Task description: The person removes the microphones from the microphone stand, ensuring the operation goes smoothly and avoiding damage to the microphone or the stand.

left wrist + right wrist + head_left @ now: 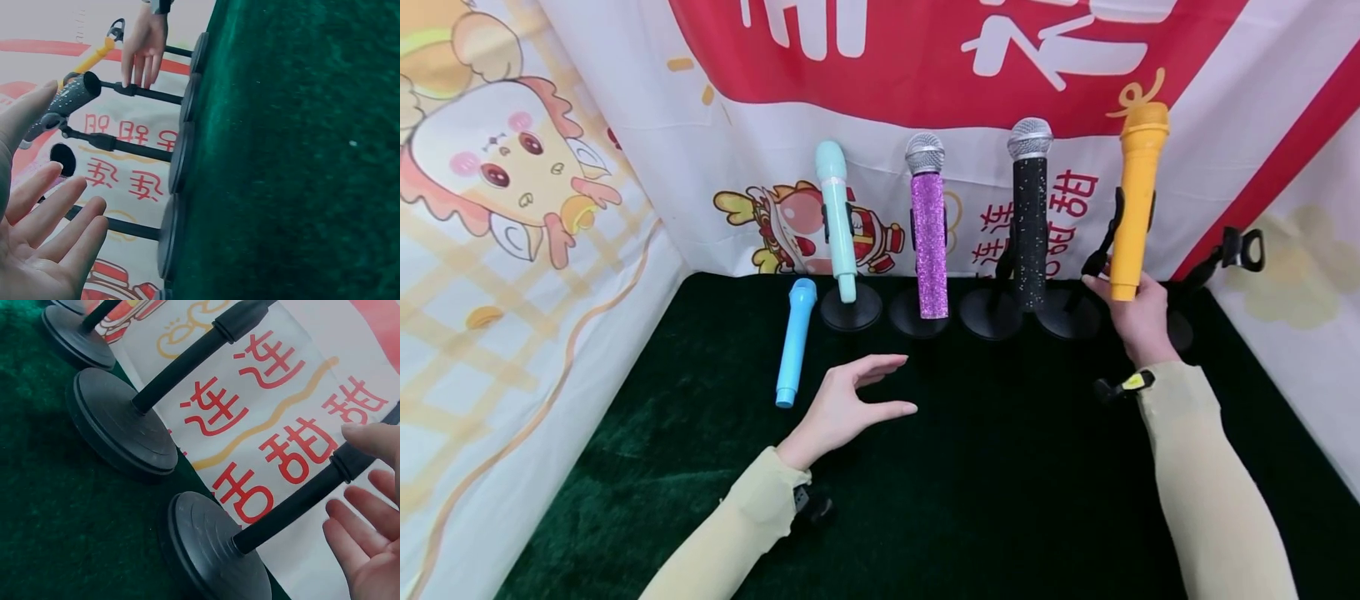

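Note:
My left hand (838, 408) hovers over the dark green cloth, thumb and fingers spread apart with nothing between them. Left of it lies a blue microphone (794, 342). My right hand (1138, 321) is at the lower end of a yellow microphone (1135, 200), which sits tilted in a stand's clip. In the right wrist view its loosely bent fingers (369, 512) and thumb are beside the black stand pole (294, 512), just below the collar, not closed round it. The left wrist view shows the same right hand (145, 50) with fingers extended near the stands.
Along the back wall, stands hold a mint microphone (835, 217), a purple glittery one (930, 242) and a black speckled one (1030, 225). At the far right, a stand has a bare clip (1243, 250). Printed cloth walls (655, 150) enclose the back and sides.

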`<state>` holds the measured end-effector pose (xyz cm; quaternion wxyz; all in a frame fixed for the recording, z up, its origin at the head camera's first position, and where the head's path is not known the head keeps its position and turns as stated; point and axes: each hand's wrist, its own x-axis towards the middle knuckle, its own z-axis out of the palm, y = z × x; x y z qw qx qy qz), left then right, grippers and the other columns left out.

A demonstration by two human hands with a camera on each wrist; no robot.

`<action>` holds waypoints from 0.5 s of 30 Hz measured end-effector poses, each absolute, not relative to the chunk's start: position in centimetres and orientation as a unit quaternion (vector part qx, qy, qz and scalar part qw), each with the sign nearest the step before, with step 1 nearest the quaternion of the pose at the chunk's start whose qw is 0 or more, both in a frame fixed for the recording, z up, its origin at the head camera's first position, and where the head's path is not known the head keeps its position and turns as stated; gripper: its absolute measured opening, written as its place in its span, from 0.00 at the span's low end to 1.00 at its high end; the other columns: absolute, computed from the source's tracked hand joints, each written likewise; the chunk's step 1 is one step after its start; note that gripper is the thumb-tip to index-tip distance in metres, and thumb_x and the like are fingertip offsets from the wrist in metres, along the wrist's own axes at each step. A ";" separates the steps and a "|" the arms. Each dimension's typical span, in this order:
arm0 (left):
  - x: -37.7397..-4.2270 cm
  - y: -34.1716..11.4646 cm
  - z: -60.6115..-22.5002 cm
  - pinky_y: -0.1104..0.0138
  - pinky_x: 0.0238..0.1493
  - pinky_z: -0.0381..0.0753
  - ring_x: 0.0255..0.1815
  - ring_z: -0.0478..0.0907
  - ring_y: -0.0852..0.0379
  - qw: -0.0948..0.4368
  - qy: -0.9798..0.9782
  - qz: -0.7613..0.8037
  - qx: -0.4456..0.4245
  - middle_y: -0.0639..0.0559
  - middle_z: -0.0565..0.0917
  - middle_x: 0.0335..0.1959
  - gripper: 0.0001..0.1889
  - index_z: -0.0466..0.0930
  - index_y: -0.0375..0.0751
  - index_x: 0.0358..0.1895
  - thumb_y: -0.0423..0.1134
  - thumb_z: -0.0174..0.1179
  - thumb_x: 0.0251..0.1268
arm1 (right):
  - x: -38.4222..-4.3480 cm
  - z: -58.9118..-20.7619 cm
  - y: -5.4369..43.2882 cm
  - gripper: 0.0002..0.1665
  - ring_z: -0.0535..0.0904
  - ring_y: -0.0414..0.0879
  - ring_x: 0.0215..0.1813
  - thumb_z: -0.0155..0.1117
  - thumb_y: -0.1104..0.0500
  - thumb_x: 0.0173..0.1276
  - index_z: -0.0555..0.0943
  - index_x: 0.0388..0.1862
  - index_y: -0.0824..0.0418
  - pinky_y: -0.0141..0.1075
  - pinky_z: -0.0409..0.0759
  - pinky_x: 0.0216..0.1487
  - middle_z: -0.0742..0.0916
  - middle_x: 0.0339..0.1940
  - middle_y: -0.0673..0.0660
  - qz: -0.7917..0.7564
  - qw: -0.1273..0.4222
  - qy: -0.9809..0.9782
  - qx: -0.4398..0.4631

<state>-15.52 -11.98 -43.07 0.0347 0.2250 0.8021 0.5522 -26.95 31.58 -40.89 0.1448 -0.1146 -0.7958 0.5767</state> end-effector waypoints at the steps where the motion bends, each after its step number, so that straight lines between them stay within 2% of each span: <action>1: -15.5 -11.9 -42.9 0.57 0.66 0.73 0.64 0.75 0.64 0.033 0.802 0.553 0.225 0.60 0.79 0.64 0.31 0.77 0.60 0.66 0.57 0.73 0.59 | -27.1 -40.8 31.5 0.33 0.72 0.44 0.55 0.74 0.41 0.64 0.80 0.62 0.57 0.36 0.69 0.61 0.80 0.55 0.54 0.573 0.145 -0.799 -0.109; 5: -15.4 -11.8 -42.0 0.54 0.67 0.72 0.65 0.74 0.64 0.023 0.796 0.559 0.232 0.58 0.80 0.64 0.31 0.77 0.61 0.66 0.56 0.74 0.59 | -27.7 -40.7 31.1 0.28 0.78 0.41 0.46 0.75 0.45 0.65 0.78 0.57 0.57 0.31 0.78 0.57 0.77 0.45 0.52 0.589 0.152 -0.786 -0.108; 9: -15.5 -11.7 -41.1 0.54 0.67 0.72 0.65 0.74 0.64 0.008 0.792 0.562 0.237 0.62 0.80 0.64 0.31 0.78 0.58 0.67 0.56 0.74 0.60 | -28.1 -40.8 31.0 0.24 0.83 0.37 0.45 0.77 0.51 0.63 0.79 0.54 0.56 0.32 0.81 0.55 0.76 0.46 0.50 0.640 0.161 -0.742 -0.117; 15: -15.7 -11.6 -40.3 0.53 0.67 0.72 0.65 0.75 0.62 -0.008 0.781 0.573 0.250 0.61 0.80 0.64 0.31 0.78 0.55 0.67 0.53 0.74 0.61 | -27.9 -40.9 30.8 0.22 0.85 0.39 0.44 0.78 0.55 0.62 0.80 0.50 0.60 0.31 0.82 0.53 0.77 0.41 0.53 0.646 0.180 -0.734 -0.101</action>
